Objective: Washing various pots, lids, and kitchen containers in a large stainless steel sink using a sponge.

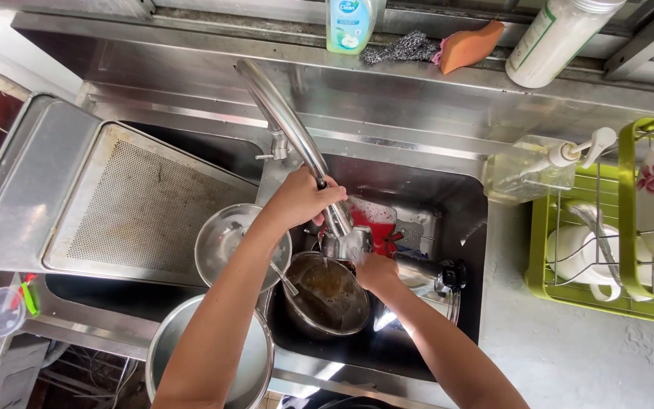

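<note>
My left hand is wrapped around the end of the long steel tap spout over the right basin of the steel sink. Below it my right hand grips a small shiny steel cup under the spout. A dirty steel bowl with brown residue and a spoon sits just left of my right hand. A red item lies in soapy water behind the cup. A steel pot with a black knob lies to the right.
A perforated steel tray covers the left basin, with a steel bowl and a large pot by it. A pump soap bottle and green dish rack with mugs stand right. Detergent, scourer, and sponge line the back ledge.
</note>
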